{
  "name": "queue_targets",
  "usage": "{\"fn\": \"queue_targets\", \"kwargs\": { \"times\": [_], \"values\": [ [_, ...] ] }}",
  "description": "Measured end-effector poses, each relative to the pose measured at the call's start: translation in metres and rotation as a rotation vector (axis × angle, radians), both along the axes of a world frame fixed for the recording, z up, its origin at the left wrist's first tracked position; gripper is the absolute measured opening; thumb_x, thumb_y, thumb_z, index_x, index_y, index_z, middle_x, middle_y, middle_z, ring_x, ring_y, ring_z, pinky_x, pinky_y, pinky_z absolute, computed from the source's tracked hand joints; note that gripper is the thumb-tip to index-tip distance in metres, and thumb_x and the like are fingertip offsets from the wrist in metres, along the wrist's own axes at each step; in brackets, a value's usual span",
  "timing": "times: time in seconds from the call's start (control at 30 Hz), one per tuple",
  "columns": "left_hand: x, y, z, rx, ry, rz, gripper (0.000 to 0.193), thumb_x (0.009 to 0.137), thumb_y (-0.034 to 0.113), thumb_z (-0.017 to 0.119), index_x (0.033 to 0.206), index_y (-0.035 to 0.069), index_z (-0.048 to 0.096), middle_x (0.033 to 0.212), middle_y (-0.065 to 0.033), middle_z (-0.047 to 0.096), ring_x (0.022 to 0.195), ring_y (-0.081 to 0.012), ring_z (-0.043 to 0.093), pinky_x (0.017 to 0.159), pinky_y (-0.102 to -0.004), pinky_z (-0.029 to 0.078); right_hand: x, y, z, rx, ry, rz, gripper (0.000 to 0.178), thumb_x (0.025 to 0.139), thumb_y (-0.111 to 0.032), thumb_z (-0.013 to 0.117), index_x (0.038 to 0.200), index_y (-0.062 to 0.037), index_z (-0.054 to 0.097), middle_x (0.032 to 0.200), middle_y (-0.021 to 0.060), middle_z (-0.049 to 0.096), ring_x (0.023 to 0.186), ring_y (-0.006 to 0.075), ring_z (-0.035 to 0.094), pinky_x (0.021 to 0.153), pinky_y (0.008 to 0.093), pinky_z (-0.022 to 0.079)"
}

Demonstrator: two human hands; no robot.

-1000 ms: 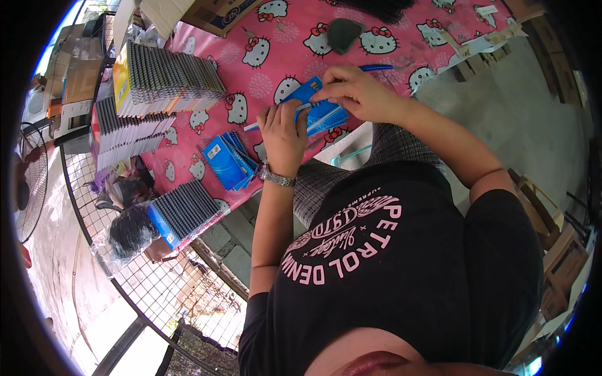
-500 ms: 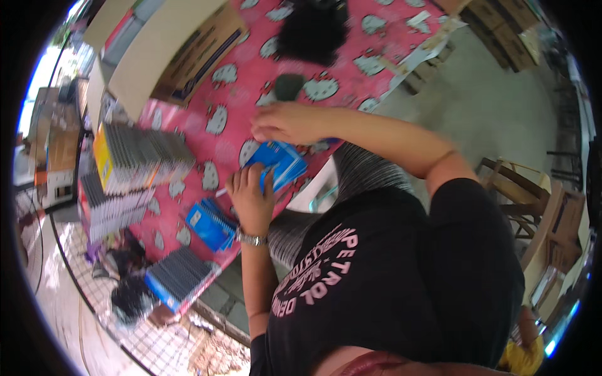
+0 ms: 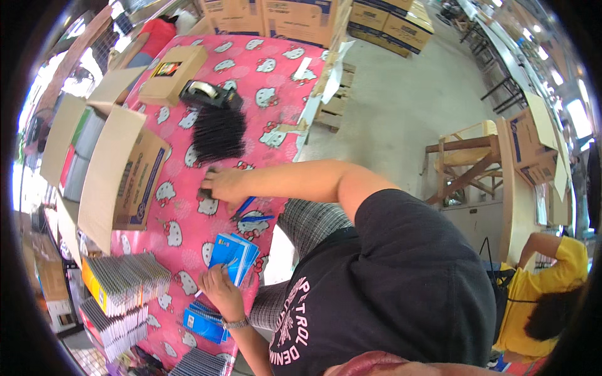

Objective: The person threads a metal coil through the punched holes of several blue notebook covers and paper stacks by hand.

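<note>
My right hand (image 3: pixel 222 186) is reached out over the pink table cover, its fingers closed over a small dark block (image 3: pixel 205 194), mostly hidden under them. Close by lie blue-handled pliers (image 3: pixel 252 217); their kind is hard to make out. Just beyond is a pile of black spiral binding coils (image 3: pixel 218 135). My left hand (image 3: pixel 219 289), with a watch at the wrist, is curled at the lower edge of a few blue notebooks (image 3: pixel 233 250). A thin greyish item shows at its fingertips, too small to name. More blue spiral notebooks (image 3: pixel 204 323) lie below that wrist.
Tall stacks of spiral notebooks (image 3: pixel 125 282) stand at the left, beside an open cardboard box (image 3: pixel 135 182). A tape dispenser (image 3: pixel 210 95) and a closed carton (image 3: pixel 174 75) sit farther back. A person in yellow (image 3: pixel 533 294) is at the right, another in red (image 3: pixel 157 34) at far left.
The view has swung, showing more of the table's far end and the room. My right hand has left the blue notebooks and reached the dark block. My left hand stays by the notebooks.
</note>
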State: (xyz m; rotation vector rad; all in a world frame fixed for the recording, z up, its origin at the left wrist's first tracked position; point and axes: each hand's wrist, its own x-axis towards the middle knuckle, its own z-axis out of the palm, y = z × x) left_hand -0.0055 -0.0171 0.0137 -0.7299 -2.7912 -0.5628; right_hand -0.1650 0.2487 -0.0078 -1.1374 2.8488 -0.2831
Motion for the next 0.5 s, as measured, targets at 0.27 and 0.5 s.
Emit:
{"fn": "queue_targets", "kwargs": {
  "times": [0.27, 0.5],
  "values": [
    [0.002, 0.004, -0.017, -0.121, 0.089, 0.309, 0.030, 0.090, 0.032, 0.064, 0.107, 0.008, 0.059, 0.121, -0.0119, 0.055, 0.121, -0.0395, 0.044, 0.103, -0.0611, 0.026, -0.008, -0.016, -0.081, -0.045, 0.314, -0.411, 0.050, 0.075, -0.036, 0.071, 0.116, -0.0091, 0.062, 0.134, 0.0148, 0.054, 0.135, 0.0428, 0.036, 0.112, 0.0515, 0.028],
    [-0.002, 0.013, -0.012, -0.054, 0.059, 0.260, 0.030, 0.086, 0.031, 0.069, 0.099, 0.005, 0.060, 0.101, -0.0101, 0.057, 0.104, -0.0357, 0.051, 0.089, -0.0537, 0.038, -0.004, -0.016, -0.039, -0.122, 0.020, -0.319, 0.036, 0.080, -0.029, 0.063, 0.115, -0.0187, 0.063, 0.114, 0.0053, 0.064, 0.115, 0.0299, 0.051, 0.093, 0.0467, 0.040]
  ]
}}
